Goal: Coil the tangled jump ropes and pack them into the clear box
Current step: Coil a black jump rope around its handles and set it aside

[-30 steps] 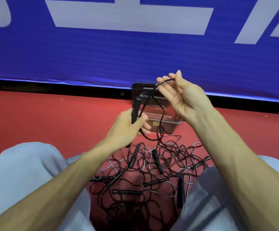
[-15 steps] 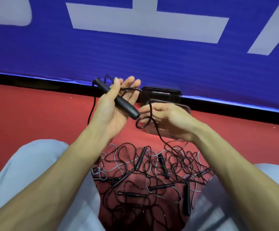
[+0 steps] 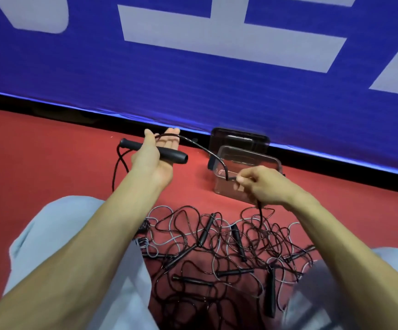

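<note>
Jump ropes (image 3: 217, 253): tangled black and grey pile on the red floor (image 3: 50, 151) between the person's knees, several black handles sticking out at all angles, nothing coiled there. One rope is lifted out of it.

Diff vs 0.5 s ago: hands were nearly touching, now well apart. Left hand (image 3: 154, 158) has gone left, right hand (image 3: 262, 184) right and lower, so the cord (image 3: 200, 145) between them is drawn into a long arc.

Left hand: palm up, fingers straight, thumb pinning the handle (image 3: 169, 152) across the palm. Cord is draped over the fingertips; a second length hangs from the handle's left end towards the floor.

Right hand: thumb and forefinger pinch the cord, other fingers curled round it. Cord drops from the fist into the pile.

Clear box (image 3: 271, 160): on the floor just behind the right hand, open. Contents hard to tell. Dark container (image 3: 240, 139) right behind it, against the blue banner (image 3: 193, 91).
</note>
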